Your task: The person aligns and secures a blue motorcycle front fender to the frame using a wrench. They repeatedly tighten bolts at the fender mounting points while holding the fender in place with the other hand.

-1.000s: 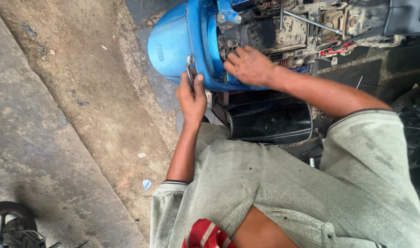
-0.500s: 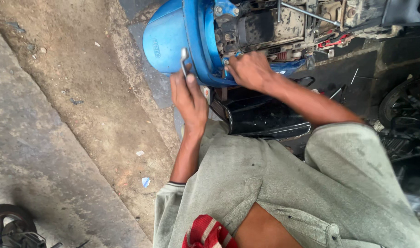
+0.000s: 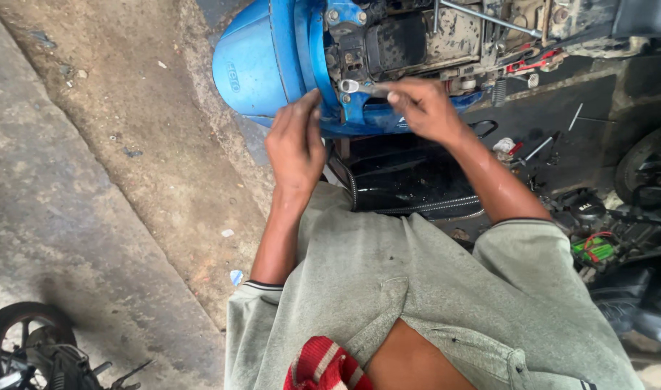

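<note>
The ground was rough, dirty grey concrete, and a black wheel lay far below the left hand, near the corner. Above both hands stood the blue plastic scooter body panel with a dusty engine part beside it. The left hand rested flat on the panel edge, its fingers relaxed and holding nothing that I could see. The right hand grasped a small silver metal spanner, its head on a bolt between the hands. Half a second earlier the left hand held this tool and the right hand was lower.
</note>
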A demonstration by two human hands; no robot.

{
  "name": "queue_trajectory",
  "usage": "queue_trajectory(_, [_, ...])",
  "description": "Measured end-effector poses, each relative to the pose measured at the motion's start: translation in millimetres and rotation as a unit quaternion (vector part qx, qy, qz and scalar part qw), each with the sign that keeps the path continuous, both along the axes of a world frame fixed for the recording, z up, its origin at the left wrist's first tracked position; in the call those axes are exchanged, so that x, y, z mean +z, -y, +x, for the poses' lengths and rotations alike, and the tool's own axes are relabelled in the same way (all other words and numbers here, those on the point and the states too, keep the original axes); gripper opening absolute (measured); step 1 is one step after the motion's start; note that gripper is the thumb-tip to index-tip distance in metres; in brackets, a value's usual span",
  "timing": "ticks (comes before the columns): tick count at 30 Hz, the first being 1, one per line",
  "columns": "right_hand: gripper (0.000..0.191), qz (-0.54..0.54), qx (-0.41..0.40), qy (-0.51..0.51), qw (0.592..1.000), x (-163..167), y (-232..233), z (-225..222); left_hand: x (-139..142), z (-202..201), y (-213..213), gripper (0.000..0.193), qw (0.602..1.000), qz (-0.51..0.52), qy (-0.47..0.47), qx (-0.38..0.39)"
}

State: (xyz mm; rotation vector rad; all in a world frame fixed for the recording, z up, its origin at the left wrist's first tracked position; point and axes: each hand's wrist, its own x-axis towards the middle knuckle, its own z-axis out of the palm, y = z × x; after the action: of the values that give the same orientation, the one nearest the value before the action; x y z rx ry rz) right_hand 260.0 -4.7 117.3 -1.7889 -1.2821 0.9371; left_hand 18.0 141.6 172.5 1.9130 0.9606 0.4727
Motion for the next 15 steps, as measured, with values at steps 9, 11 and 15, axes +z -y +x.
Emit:
queue_trajectory(9, [0.021, -0.007, 0.22, 0.324, 0.92, -31.4, -36.9, 60.6, -8.7, 23.6, 22.7, 0.077, 0.888, 0.299, -0.274, -0.219])
queue_trajectory(11, [0.021, -0.015, 0.254, 0.35, 0.901, -23.3, -50.0, 61.8, -11.3, 25.6, 31.1, 0.09, 0.882, 0.291, -0.292, -0.229])
queue_trajectory(15, [0.019, -0.133, 0.341, 0.401, 0.84, -10.2, -83.2, 64.4, -18.0, 35.0, 42.3, 0.096, 0.838, 0.35, -0.351, -0.227])
